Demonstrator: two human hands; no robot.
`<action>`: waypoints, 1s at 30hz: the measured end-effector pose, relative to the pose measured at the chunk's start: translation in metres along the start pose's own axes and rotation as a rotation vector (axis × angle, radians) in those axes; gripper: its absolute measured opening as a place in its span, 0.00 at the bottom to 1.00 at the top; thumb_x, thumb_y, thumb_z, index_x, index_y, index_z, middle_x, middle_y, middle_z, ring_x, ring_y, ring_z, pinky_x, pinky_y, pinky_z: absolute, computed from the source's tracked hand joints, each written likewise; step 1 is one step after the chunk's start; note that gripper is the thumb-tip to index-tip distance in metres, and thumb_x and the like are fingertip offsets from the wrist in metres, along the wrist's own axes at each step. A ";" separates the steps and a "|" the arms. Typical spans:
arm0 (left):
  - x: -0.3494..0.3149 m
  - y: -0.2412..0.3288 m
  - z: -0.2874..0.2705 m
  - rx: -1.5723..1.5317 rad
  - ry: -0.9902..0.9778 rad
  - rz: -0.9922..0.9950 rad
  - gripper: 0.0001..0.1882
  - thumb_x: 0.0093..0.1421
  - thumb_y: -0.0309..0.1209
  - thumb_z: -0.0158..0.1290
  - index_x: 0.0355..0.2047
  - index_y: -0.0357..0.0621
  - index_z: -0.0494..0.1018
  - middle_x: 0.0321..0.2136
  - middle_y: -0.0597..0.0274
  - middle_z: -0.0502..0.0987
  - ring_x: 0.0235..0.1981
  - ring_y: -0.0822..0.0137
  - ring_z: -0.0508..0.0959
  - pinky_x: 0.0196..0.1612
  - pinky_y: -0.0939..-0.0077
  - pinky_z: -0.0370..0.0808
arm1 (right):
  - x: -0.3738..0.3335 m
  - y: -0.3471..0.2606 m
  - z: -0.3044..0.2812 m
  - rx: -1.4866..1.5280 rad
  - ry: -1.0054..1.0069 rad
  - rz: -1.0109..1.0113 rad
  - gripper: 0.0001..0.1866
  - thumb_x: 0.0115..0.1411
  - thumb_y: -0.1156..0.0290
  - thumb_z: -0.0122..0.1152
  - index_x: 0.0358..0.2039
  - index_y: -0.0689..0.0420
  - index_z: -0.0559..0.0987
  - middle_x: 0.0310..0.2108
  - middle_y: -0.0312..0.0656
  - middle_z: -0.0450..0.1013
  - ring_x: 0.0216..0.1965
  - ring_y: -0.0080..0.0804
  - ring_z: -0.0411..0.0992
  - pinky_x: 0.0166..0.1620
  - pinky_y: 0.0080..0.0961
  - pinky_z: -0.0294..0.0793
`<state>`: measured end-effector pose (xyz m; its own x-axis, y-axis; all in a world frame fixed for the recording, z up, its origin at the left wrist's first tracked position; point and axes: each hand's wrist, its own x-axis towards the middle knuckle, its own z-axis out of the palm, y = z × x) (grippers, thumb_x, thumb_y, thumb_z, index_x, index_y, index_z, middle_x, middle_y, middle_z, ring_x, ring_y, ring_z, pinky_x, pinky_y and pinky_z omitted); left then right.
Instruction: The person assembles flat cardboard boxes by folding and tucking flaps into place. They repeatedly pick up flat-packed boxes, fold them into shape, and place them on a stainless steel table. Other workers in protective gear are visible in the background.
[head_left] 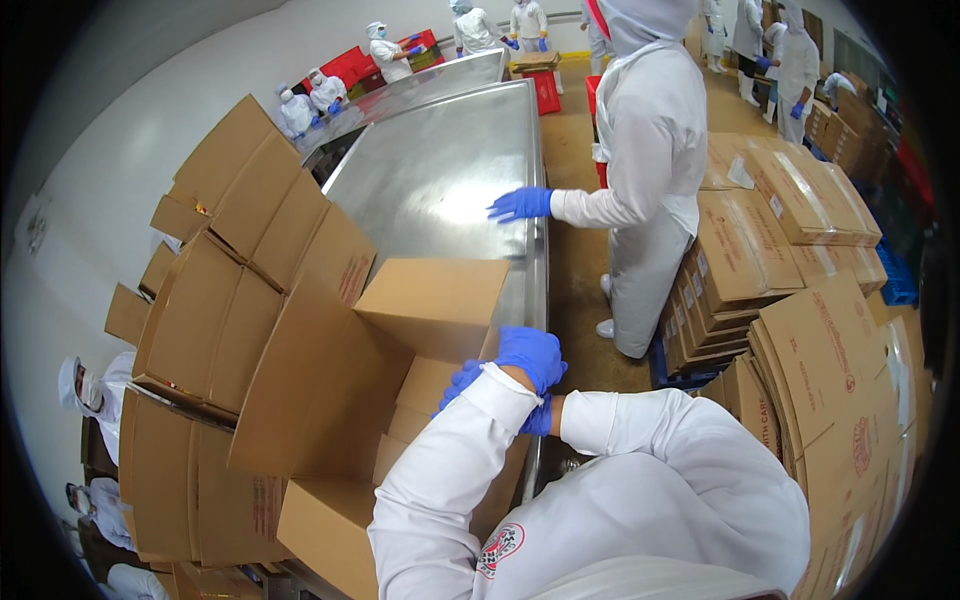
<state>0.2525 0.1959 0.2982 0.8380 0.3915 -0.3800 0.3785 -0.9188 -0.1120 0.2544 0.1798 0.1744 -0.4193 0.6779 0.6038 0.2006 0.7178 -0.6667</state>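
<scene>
My forearms cross over an open cardboard box (310,390), whose flaps stand up. My left hand (532,355), in a blue glove, is closed with its fingers curled down near my right wrist; what they grip, if anything, is hidden. Beneath the left wrist passes my right hand (538,418), also blue-gloved. Part of it shows on the far side of the left cuff, over the box, and most of its fingers are covered. The box rests at the near end of a steel table (440,150).
Several open cartons (215,325) line the left side. Taped boxes (745,240) and flattened cartons (825,370) are stacked at right. A co-worker in white (650,150) stands beside the table, one gloved hand (520,204) over it. More people and red crates (350,65) are farther back.
</scene>
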 end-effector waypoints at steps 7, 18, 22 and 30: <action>0.004 0.005 0.002 -0.023 -0.027 -0.024 0.23 0.57 0.50 0.51 0.44 0.46 0.73 0.33 0.54 0.80 0.37 0.51 0.80 0.42 0.54 0.71 | -0.001 0.038 0.013 0.105 -0.003 -0.027 0.27 0.56 0.50 0.55 0.54 0.44 0.69 0.51 0.38 0.67 0.55 0.32 0.62 0.58 0.30 0.60; 0.007 0.012 0.019 0.307 0.455 0.038 0.32 0.58 0.49 0.52 0.60 0.51 0.61 0.39 0.55 0.79 0.44 0.54 0.78 0.61 0.32 0.45 | 0.005 0.033 0.027 1.257 0.209 -0.040 0.17 0.60 0.55 0.50 0.44 0.50 0.72 0.40 0.41 0.67 0.46 0.33 0.65 0.55 0.34 0.62; 0.008 0.011 0.013 0.212 0.189 -0.025 0.30 0.58 0.51 0.50 0.58 0.51 0.64 0.37 0.54 0.80 0.42 0.52 0.79 0.60 0.34 0.50 | 0.014 0.051 0.032 0.438 0.220 -0.222 0.15 0.59 0.57 0.51 0.43 0.51 0.72 0.40 0.40 0.67 0.44 0.34 0.65 0.50 0.33 0.63; 0.006 0.006 0.004 0.006 -0.074 -0.001 0.23 0.57 0.50 0.50 0.44 0.48 0.73 0.36 0.53 0.80 0.40 0.52 0.79 0.44 0.52 0.71 | 0.017 -0.016 -0.018 -0.304 -0.162 -0.023 0.23 0.59 0.54 0.51 0.53 0.47 0.68 0.45 0.37 0.68 0.49 0.36 0.66 0.53 0.35 0.61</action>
<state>0.2582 0.1925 0.2916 0.8059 0.3881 -0.4471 0.3772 -0.9186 -0.1176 0.2604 0.1832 0.2035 -0.5568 0.6447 0.5239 0.4341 0.7635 -0.4781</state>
